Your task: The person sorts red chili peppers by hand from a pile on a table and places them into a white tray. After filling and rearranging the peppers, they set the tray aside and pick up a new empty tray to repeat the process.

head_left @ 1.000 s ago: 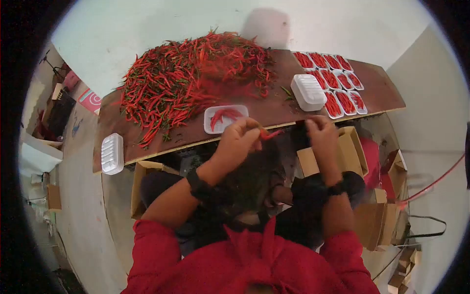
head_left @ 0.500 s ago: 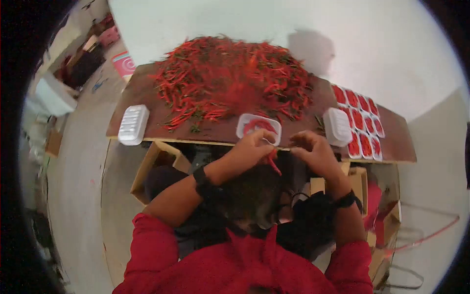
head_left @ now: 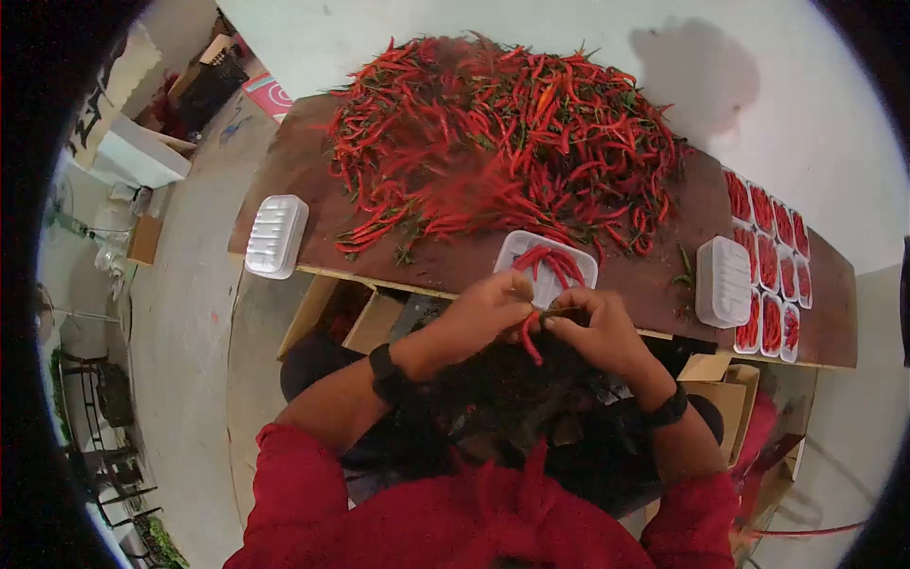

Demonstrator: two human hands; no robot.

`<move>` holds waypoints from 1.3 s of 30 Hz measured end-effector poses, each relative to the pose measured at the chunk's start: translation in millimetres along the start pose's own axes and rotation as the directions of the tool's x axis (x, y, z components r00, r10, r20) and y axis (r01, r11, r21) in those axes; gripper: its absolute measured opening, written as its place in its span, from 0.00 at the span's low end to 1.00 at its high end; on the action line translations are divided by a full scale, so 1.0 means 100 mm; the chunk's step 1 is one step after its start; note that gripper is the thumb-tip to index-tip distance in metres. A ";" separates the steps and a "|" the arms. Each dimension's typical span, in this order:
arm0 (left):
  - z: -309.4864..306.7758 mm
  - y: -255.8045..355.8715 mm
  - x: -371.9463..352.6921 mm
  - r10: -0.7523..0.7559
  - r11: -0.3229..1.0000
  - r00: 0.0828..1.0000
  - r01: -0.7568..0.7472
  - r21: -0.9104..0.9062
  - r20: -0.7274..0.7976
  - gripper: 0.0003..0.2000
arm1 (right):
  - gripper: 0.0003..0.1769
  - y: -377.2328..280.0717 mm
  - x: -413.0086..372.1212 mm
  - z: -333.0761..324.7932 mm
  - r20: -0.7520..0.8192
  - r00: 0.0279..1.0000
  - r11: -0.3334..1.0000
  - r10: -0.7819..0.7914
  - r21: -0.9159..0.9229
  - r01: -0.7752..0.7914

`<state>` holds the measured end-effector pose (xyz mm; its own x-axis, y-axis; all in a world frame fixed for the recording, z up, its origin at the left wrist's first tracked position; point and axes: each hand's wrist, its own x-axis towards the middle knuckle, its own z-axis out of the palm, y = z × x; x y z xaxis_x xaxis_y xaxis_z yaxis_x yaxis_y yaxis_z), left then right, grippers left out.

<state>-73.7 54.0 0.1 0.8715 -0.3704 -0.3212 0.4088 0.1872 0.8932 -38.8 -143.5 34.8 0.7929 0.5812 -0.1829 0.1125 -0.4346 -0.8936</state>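
My left hand point(head_left: 488, 311) is closed on a red chili pepper point(head_left: 532, 343), whose curved tip hangs down in front of the table edge. Thumb and fingers of my right hand point(head_left: 602, 329) pinch at the pepper's stem end, close against the left fingertips. Just beyond both hands sits a white foam tray point(head_left: 512, 248) with a few red chilies point(head_left: 553, 261) in it. Behind that tray spreads a large heap of red chilies with green stems point(head_left: 531, 142).
Stacked white trays point(head_left: 278, 237) stand at the table's left end, and another stack point(head_left: 722, 283) is right of my hands. Several filled trays point(head_left: 770, 248) lie in rows at the right. Open cardboard boxes point(head_left: 374, 321) are under the brown table point(head_left: 303, 156).
My right hand has come in to meet my left at the pepper; before, they were apart. The chilies in the tray look rearranged. The camera view has shifted, moving the table rightward.
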 end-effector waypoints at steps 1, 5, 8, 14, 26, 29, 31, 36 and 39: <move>0.00 0.00 0.02 0.007 0.997 1.000 -0.007 -0.076 0.002 0.07 | 0.07 0.04 0.00 0.01 -0.001 1.000 1.000 0.013 0.005 -0.013; 0.03 0.07 0.10 -0.043 0.999 0.997 0.044 -0.021 0.059 0.07 | 0.08 0.23 0.02 0.07 -0.076 0.997 0.991 0.019 0.133 -0.009; 0.03 0.08 0.16 -0.008 1.000 1.000 0.008 -0.003 0.028 0.06 | 0.10 0.24 0.04 0.07 -0.140 0.990 0.987 0.012 0.158 0.010; 0.01 0.10 0.19 -0.039 0.998 0.997 0.042 -0.037 0.066 0.07 | 0.08 0.23 0.06 0.07 -0.177 0.984 0.990 0.032 0.144 -0.006; 0.00 0.14 0.10 0.111 0.944 0.986 -0.144 0.298 0.125 0.10 | 0.08 0.02 0.01 0.00 -0.129 0.990 0.995 0.049 0.092 -0.038; -0.01 0.20 0.08 0.072 0.918 0.986 -0.124 0.377 0.150 0.10 | 0.09 0.10 0.01 -0.07 -0.004 0.991 0.966 0.136 0.223 -0.131; -0.02 0.24 0.07 0.109 0.810 0.969 -0.215 0.546 0.220 0.09 | 0.12 0.14 -0.01 -0.11 0.036 0.992 0.964 0.125 0.233 -0.130; -0.04 0.22 0.12 0.172 0.841 0.974 -0.223 0.493 0.147 0.10 | 0.13 0.16 -0.08 -0.18 0.497 0.867 0.967 -0.036 0.237 -0.097; -0.04 0.20 0.14 0.230 0.903 0.971 -0.236 0.359 0.061 0.10 | 0.15 0.10 -0.11 -0.10 0.454 0.885 0.985 0.103 0.081 -0.156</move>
<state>-51.9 56.2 12.1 0.9241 -0.3719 -0.0876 0.0661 -0.0702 0.9953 -40.4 -160.9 31.5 0.4416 0.7821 -0.4396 -0.0610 -0.4627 -0.8844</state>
